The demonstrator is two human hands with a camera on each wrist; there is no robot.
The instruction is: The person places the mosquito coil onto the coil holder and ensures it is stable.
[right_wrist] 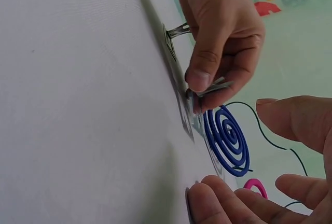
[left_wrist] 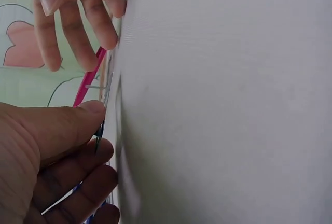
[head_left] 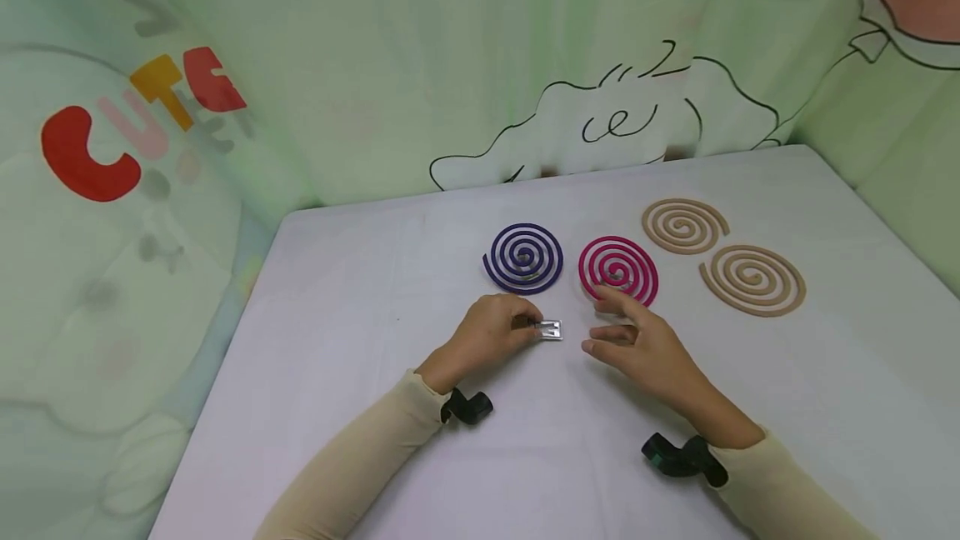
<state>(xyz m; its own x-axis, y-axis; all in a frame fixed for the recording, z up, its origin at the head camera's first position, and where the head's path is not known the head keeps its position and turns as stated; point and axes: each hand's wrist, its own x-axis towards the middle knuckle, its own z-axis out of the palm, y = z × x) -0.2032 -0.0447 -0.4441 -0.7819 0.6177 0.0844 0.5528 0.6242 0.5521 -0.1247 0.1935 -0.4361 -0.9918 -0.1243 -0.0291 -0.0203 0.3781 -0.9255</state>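
Note:
My left hand (head_left: 491, 332) pinches a small silver metal coil stand (head_left: 552, 329) between thumb and fingers, low over the white table. In the right wrist view, metal prongs (right_wrist: 218, 85) stick out of its grip, and a flat metal frame with a raised tongue (right_wrist: 179, 29) shows beside that hand. My right hand (head_left: 652, 352) is a short way to the right, fingers spread and holding nothing. Its upper fingers overlap the near edge of a pink mosquito coil (head_left: 617, 273) in the head view; whether they touch cannot be told. A dark blue coil (head_left: 525, 255) lies beyond my left hand.
Two tan coils (head_left: 681, 226) lie farther right on the white-covered table (head_left: 337, 315). Small glints show under the blue and pink coils. A printed curtain (head_left: 412, 65) hangs behind the table's back edge. Each wrist carries a black camera mount (head_left: 471, 408).

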